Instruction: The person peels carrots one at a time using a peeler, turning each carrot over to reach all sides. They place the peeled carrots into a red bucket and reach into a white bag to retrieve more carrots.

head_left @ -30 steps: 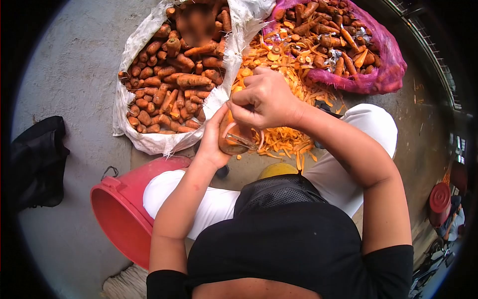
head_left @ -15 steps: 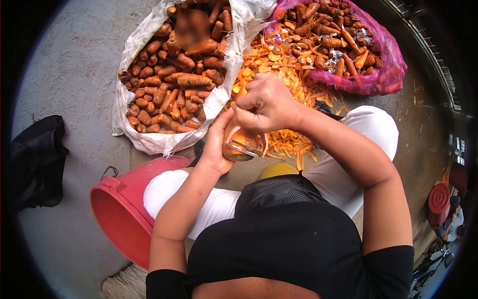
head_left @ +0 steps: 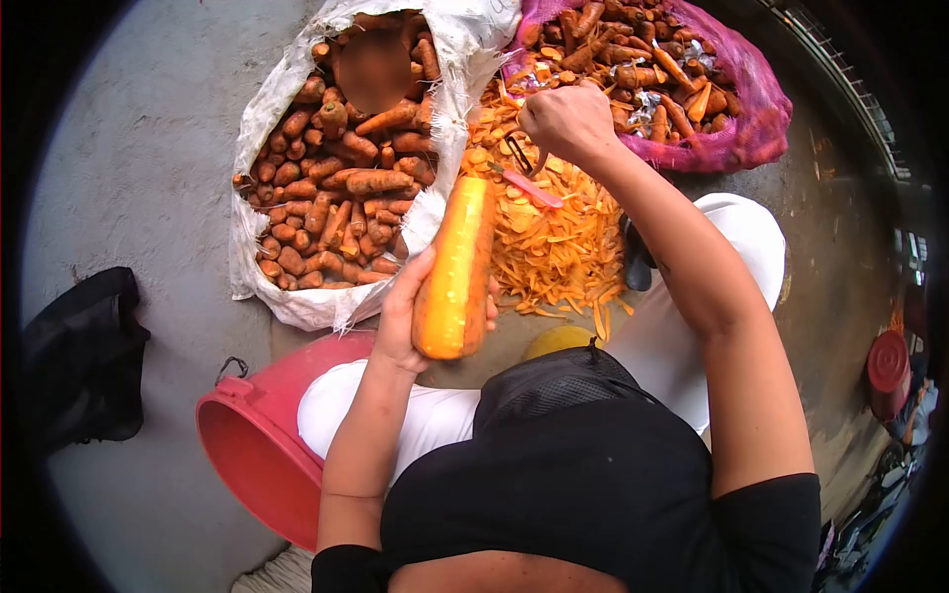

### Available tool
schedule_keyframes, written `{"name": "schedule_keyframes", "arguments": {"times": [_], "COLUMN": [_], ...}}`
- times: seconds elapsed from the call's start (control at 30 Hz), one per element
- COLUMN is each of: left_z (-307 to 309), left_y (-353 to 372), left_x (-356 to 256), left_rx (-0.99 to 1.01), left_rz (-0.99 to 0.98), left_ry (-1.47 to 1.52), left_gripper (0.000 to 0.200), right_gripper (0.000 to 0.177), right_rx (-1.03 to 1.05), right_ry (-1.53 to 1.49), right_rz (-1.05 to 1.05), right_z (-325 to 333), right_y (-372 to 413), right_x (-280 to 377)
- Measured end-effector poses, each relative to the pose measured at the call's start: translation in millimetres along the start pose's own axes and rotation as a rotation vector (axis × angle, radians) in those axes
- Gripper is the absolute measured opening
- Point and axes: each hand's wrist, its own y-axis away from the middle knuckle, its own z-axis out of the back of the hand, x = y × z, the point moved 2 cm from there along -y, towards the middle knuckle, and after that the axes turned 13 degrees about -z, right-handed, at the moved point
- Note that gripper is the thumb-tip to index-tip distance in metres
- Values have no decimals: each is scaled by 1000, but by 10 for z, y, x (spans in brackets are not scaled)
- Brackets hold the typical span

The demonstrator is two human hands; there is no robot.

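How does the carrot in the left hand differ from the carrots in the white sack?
The held carrot is mostly peeled, smooth and bright orange; the sack carrots are unpeeled, dull brown. The held carrot lies alone in the left hand; the sack carrots lie heaped in the white sack. Both are whole carrots.

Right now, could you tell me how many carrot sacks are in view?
2: a white sack at upper left and a pink mesh sack at upper right; others may be hidden.

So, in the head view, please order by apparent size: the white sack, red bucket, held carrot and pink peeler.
1. white sack
2. red bucket, partly hidden, so its full size is unsure
3. carrot, enlarged by nearness
4. peeler
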Motion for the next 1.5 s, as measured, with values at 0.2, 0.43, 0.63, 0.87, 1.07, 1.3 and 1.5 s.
{"name": "schedule_keyframes", "arguments": {"times": [0.2,0.43,0.63,0.87,1.07,1.3,1.5], "left_z": [113,95,-18,110,124,33,-91], "left_y": [-162,-248,-276,-296,-262,-230,-210], "left_x": [15,78,152,200,228,172,53], "left_rx": [-262,-264,-256,-233,-232,-231,-246], "left_rz": [-80,-11,10,17,7,-33,-50], "left_ry": [88,157,122,140,104,94,135], "left_gripper": [49,45,44,47,48,48,45], "right_gripper": [36,29,21,23,27,28,26], "right_rx": [38,-66,-94,-91,-65,-43,-24], "right_ry": [-546,-698,-693,-685,-721,-808,-802], "right_rz": [91,534,593,587,602,583,555], "right_z": [436,792,725,684,669,622,641], "right_y": [55,551,634,685,690,662,640], "right_x": [373,756,791,800,802,805,823]}}
